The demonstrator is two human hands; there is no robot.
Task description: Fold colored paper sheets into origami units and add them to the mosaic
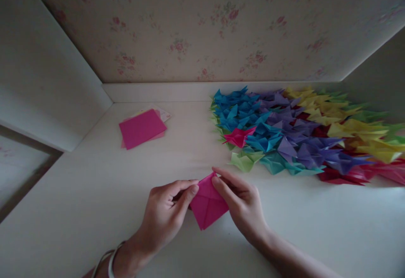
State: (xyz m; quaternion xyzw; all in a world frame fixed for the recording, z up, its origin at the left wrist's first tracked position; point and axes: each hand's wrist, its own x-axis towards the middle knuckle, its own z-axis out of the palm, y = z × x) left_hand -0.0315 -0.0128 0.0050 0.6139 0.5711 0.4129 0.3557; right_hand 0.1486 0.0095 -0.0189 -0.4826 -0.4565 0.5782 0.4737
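Note:
A folded piece of pink origami paper point(208, 206) is held between both hands above the white tabletop, with crease lines across its face and a pointed end towards me. My left hand point(167, 210) pinches its upper left edge between thumb and fingers. At the top right corner, my right hand point(242, 202) grips the paper with the thumb in front and the index finger stretched along the tip. The fingers behind the paper are partly hidden.
A stack of pink paper sheets point(142, 129) lies at the back left. Many folded paper cranes point(268, 122) in blue, purple, yellow, green and red cover the back right, a pink crane point(239, 137) on top. A floral wall panel point(190, 33) rises behind the white table point(79, 193).

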